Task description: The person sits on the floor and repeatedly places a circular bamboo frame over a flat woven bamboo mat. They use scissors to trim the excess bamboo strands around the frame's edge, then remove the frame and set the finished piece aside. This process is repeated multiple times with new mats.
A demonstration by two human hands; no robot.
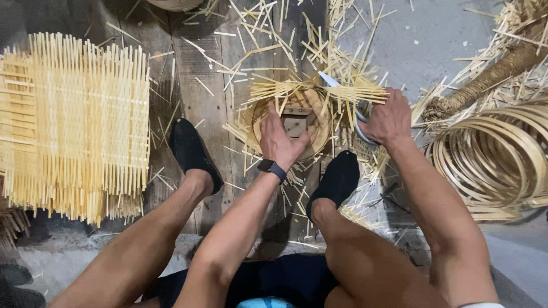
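A: Head view first. Any packages, labels or signs?

B: I can make out none. The left hand [278,142] lies flat on a round woven bamboo piece [285,117] at the middle of the frame, fingers spread, clasping nothing. Bamboo strips [319,91] stick out from its rim toward 1 o'clock.

A: And the right?

B: The right hand [390,118], at 3 o'clock of the piece, has its grip clenched around shears [342,94]; a pale blade points to 11 o'clock over the strips.

A: Around them?

B: A woven bamboo panel [74,122] at 9 o'clock, coiled bamboo hoops [496,157] at 3 o'clock, both cut off by the frame. The shears' handles are mostly hidden in the fist.
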